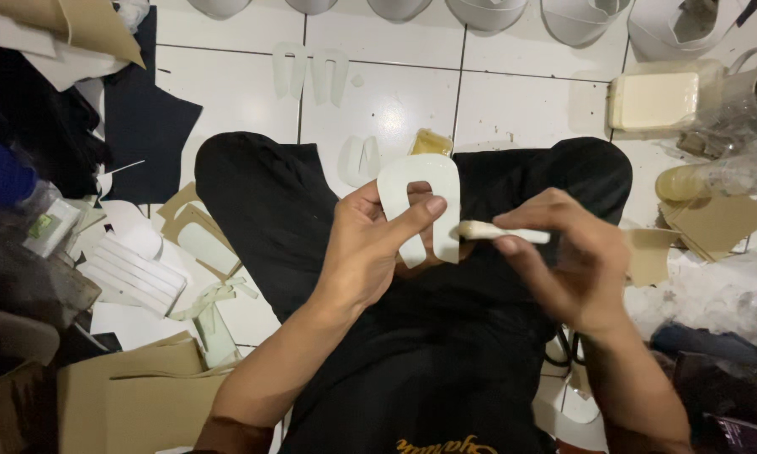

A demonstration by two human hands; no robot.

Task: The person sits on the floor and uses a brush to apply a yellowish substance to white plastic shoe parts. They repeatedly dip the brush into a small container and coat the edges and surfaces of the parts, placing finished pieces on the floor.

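Observation:
My left hand (370, 244) holds a white U-shaped cut piece (420, 197) upright over my lap, thumb pressed across its front. My right hand (576, 261) grips a small pale brush or applicator (500, 234), its tip touching the right leg of the U-shaped piece. Both hands hover above my crossed legs in black trousers (294, 219).
Similar white cut pieces (311, 74) lie on the white tiled floor ahead, near a small yellowish glue tub (431, 141). A cream container (656, 101) and plastic bottle (706, 178) stand at right. Cardboard and white strips (134, 273) pile up left; white curved shapes (488, 13) line the top.

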